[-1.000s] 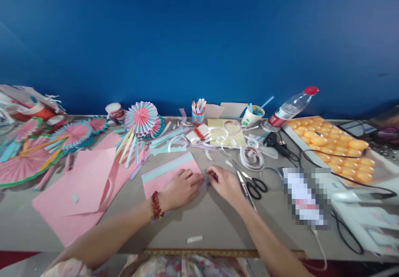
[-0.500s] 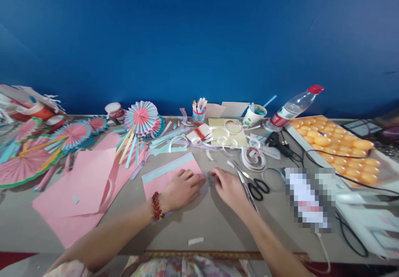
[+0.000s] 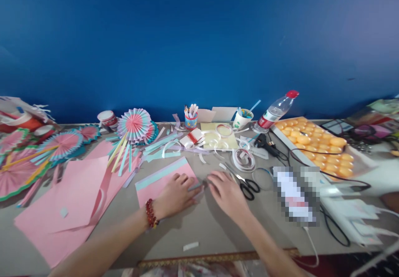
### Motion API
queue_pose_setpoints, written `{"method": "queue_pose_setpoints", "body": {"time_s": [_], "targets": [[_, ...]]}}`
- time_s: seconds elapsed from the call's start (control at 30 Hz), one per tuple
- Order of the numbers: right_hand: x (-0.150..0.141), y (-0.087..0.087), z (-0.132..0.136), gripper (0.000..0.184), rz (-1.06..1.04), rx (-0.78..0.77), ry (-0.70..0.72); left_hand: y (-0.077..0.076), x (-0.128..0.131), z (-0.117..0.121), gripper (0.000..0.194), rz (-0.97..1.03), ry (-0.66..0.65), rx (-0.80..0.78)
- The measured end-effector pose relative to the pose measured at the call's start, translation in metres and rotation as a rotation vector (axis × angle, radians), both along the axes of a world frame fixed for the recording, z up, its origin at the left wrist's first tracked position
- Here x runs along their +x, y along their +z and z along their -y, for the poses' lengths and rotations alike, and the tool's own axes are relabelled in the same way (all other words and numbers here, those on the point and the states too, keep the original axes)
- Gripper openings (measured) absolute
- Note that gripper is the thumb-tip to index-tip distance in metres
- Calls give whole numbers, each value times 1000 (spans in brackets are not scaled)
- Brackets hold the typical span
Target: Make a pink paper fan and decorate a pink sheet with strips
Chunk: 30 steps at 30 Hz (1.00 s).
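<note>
My left hand (image 3: 179, 194), with a red bead bracelet (image 3: 151, 213) at the wrist, lies with its fingers stretched over the right part of a pink sheet of paper (image 3: 156, 187). That sheet has light blue and lilac strips along its far edge. Just right of it, my right hand (image 3: 226, 192) rests low on the table, fingers slightly apart, its tips near the sheet's right corner. What lies under the fingertips is hidden. Close to the right hand is a pair of black-handled scissors (image 3: 249, 189).
Larger pink sheets (image 3: 71, 194) and folded paper fans (image 3: 134, 123) spread across the left. Tape rolls (image 3: 244, 160), paper strips and a pen cup (image 3: 190, 121) stand behind. Rightward are a bottle (image 3: 274, 113), a glue gun (image 3: 266, 143), a tray of orange balls (image 3: 314, 144) and cables.
The view has turned right, so things appear farther left. My right hand's fingers have uncurled and flattened. The left hand stays on the pink sheet, its fingers a little more spread.
</note>
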State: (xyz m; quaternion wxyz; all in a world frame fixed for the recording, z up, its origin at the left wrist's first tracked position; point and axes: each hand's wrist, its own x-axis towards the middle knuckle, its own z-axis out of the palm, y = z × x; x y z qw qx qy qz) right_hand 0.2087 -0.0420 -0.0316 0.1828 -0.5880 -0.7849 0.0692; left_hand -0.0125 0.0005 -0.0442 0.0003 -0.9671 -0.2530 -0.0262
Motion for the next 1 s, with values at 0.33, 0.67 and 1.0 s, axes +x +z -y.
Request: {"method": "queue_pose_setpoints", "body": {"time_s": [0.33, 0.67, 1.0], "targets": [[-28, -7, -24, 34, -236, -147, 64, 14, -46, -30, 57, 230, 191, -141], [-41, -27, -50, 41, -587, -278, 65, -26, -65, -14, 79, 138, 227, -29], [-29, -30, -47, 41, -811, -245, 22, -14, -81, -25, 50, 612, 467, -179]]}}
